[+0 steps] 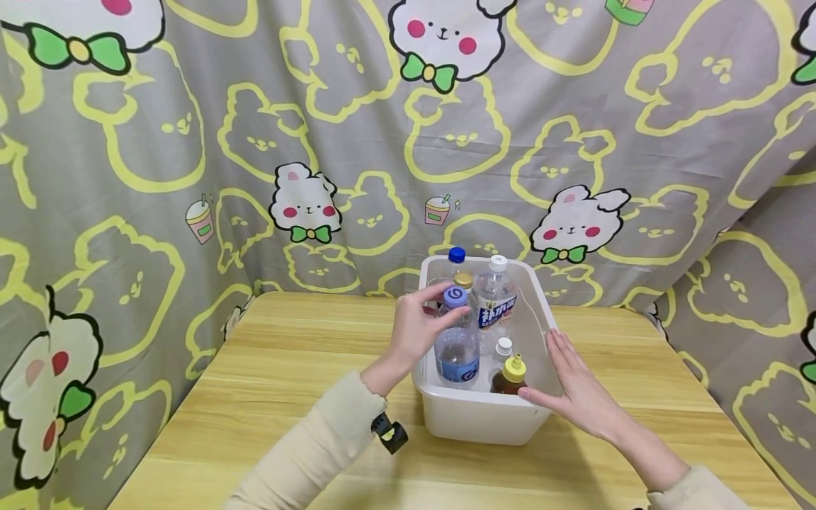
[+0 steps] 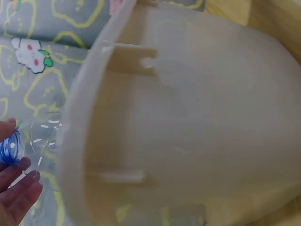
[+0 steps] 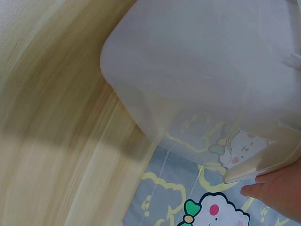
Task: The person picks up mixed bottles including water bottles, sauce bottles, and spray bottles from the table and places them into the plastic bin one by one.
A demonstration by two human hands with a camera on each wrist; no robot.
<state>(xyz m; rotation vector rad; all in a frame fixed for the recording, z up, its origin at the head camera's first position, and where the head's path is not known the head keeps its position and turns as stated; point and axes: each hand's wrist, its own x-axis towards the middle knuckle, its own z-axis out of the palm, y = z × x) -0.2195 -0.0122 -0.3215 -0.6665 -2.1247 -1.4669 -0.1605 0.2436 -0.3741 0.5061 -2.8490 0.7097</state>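
Observation:
A white plastic bin [image 1: 487, 421] holds several bottles. My left hand [image 1: 414, 322] pinches a clear plastic bottle [image 1: 457, 350] by its purple-blue cap, with the bottle upright at the bin's left side. In the left wrist view, the fingers [image 2: 21, 202] surround the blue cap [image 2: 10, 147]. My right hand [image 1: 583, 389] rests on the bin's right rim, its fingers straight and the thumb near the front edge. Beside that thumb is a yellow-capped squeeze bottle [image 1: 513, 372] with brown contents. A large clear bottle with a white cap [image 1: 496, 301] stands farther back.
Also inside the bin are a blue-capped bottle [image 1: 456, 258], one with a tan cap [image 1: 463, 281] and a small white-capped one [image 1: 503, 347]. The bin stands on a wooden table [image 1: 306, 354]. A patterned curtain [image 1: 363, 142] hangs behind.

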